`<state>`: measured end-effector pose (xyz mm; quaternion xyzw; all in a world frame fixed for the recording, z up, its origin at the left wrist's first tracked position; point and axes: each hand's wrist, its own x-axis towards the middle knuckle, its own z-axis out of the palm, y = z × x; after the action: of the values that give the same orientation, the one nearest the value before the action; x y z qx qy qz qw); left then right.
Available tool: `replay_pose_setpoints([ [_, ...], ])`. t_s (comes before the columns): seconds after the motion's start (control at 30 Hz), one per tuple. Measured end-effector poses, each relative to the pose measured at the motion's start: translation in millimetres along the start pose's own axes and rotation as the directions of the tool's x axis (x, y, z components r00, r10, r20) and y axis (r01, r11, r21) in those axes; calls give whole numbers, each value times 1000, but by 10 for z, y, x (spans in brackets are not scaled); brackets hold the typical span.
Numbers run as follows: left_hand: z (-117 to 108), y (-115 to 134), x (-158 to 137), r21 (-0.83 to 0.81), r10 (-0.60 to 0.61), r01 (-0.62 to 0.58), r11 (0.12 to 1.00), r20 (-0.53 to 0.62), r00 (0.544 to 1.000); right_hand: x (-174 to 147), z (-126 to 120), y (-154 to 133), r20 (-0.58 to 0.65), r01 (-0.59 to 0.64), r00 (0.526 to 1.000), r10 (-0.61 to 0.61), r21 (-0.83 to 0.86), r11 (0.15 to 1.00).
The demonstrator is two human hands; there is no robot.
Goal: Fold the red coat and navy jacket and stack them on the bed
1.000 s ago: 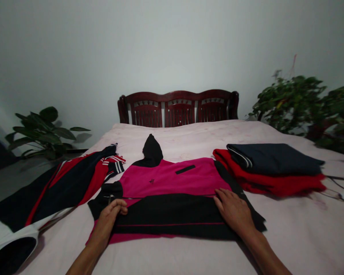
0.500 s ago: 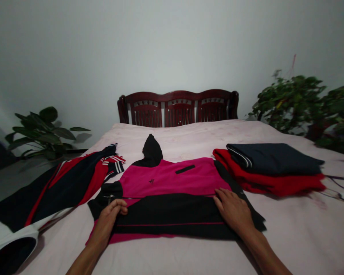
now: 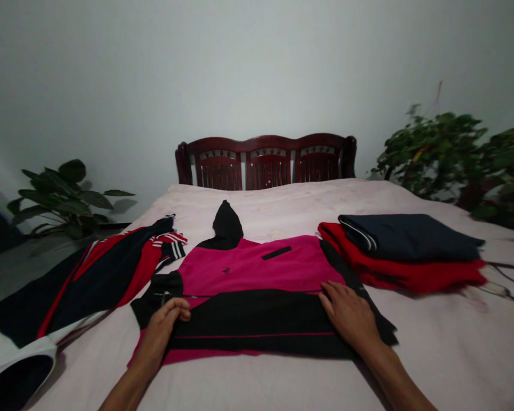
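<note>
A pink and black hooded jacket (image 3: 257,264) lies sideways across the bed, its black hood pointing up and away. One black sleeve with a thin pink stripe is laid across the near half of the body. My left hand (image 3: 168,319) is at the shoulder end of this sleeve, its fingers curled in on the fabric, close to the zip pull. My right hand (image 3: 352,315) rests flat with fingers stretched out on the sleeve and hem at the other end. Its palm side is hidden.
Left of the jacket lie navy and red clothes (image 3: 107,268) and a white garment (image 3: 21,359). Folded navy cloth (image 3: 411,237) sits on folded red cloth (image 3: 420,277) at the right, beside eyeglasses (image 3: 503,291). A wooden headboard (image 3: 268,162) and plants stand behind.
</note>
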<state>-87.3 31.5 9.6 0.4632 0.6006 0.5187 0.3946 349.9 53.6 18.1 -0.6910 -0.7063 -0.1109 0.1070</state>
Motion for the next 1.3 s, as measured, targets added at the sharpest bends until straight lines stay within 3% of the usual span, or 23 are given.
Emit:
replay_pose_setpoints([
  [0.37,-26,-66,36,5,-7,7,1000,21,1000,11,-37,15,82,-28,996,25,39,999],
  [0.6,19,19,59,23,-21,22,999,-35,999,102,-70,276,191,1,980,-49,243,970],
  [0.7,105,109,186,57,12,-10,998,-21,1000,317,-157,406,249,-68,968,-29,373,925],
  [0.83,317,254,492,222,123,-143,964,101,987,779,-247,416,227,-161,970,82,360,919],
  [1.0,707,494,953,490,275,-351,798,222,936,1256,-199,325,173,-193,972,158,209,959],
  [1.13,1064,644,1353,585,336,-442,680,288,897,1470,-97,340,257,-319,927,275,152,935],
  [1.3,1501,655,1808,664,341,-512,545,383,859,1712,65,377,310,-450,868,388,159,879],
])
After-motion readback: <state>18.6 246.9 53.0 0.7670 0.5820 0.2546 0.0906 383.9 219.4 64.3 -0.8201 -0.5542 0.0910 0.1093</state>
